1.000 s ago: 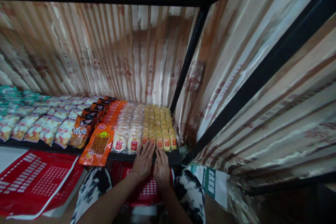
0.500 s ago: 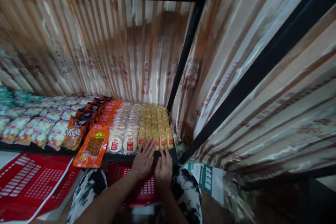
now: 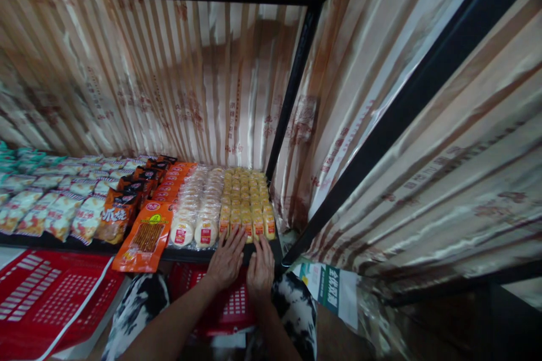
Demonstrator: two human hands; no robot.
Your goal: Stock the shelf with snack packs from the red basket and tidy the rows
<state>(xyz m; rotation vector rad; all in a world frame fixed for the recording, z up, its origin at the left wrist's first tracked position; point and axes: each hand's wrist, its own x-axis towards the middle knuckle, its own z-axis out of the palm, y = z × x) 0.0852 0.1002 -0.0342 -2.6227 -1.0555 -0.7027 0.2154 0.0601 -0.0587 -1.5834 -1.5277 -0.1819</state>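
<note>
Rows of small yellow snack packs with orange labels stand at the right end of the black shelf. My left hand lies with outstretched fingers against the front of these packs, near the shelf edge. Beside it, my right hand also has its fingers extended, the tips touching the front row. Neither hand is wrapped round a pack. Just left of the yellow packs are clear-wrapped round white cakes with red labels. An orange bag of stick snacks leans out over the shelf edge.
Further left are orange-and-black snack bags and white snack bags. Red baskets stand below, one at the left and another under my arms. Pleated curtain hangs behind; a black post rises at the corner.
The view has shifted slightly, so the shelf goods appear a little further left. Both hands stay at the front of the yellow packs, with little visible movement.
</note>
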